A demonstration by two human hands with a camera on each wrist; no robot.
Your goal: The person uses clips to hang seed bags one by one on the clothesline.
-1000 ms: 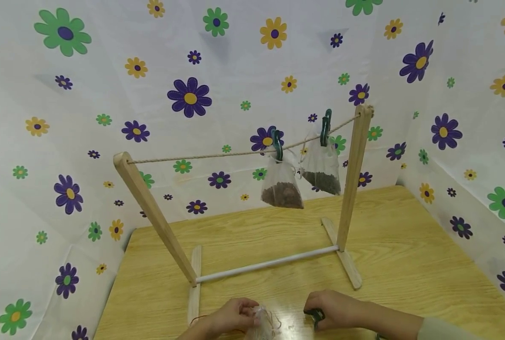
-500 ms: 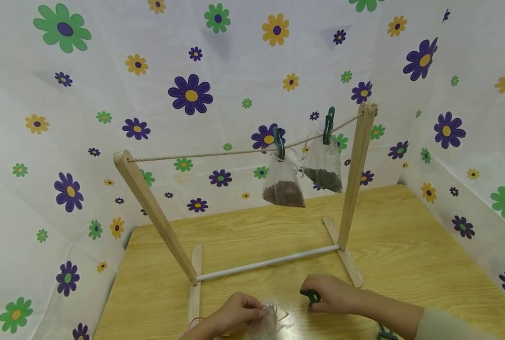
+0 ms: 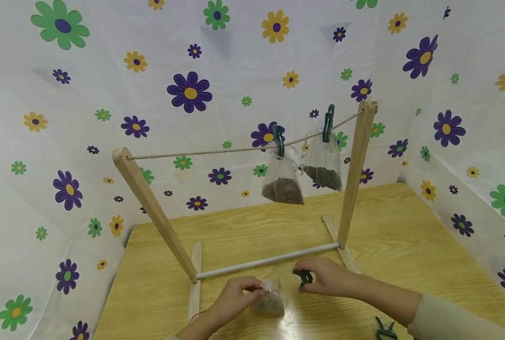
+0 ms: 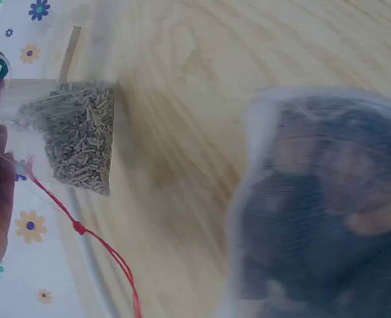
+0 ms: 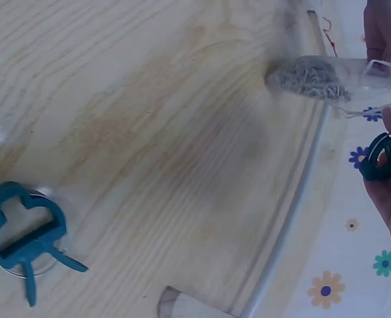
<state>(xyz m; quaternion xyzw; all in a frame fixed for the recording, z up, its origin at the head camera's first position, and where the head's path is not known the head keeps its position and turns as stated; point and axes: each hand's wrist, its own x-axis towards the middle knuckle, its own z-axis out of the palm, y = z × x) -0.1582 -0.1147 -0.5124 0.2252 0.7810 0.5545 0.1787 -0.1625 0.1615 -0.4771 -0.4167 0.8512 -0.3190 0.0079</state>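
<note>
My left hand (image 3: 234,300) pinches the gathered top of a sheer drawstring bag (image 3: 270,303) just above the table. Short grey-brown pellets (image 4: 83,136) fill its lower part. Close by on the right, my right hand (image 3: 328,277) holds a green plastic clip (image 3: 304,278) between thumb and fingers; the clip is apart from the bag. Two other sheer bags hang from a rope (image 3: 201,153) by green clips: one with brown contents (image 3: 283,190), one with dark grains (image 3: 322,177) farther right.
The rope spans two wooden posts (image 3: 159,222) joined low down by a white bar (image 3: 269,260). Another green clip (image 5: 30,232) lies on the table at front right. A red cord (image 4: 79,227) and a blurred, dark-filled pale shape (image 4: 315,199) appear in the left wrist view.
Both hands have moved forward, toward the stand. The pellet bag came up into fuller view with the left hand, and the green clip moved along with the right. The hanging bags stayed put.
</note>
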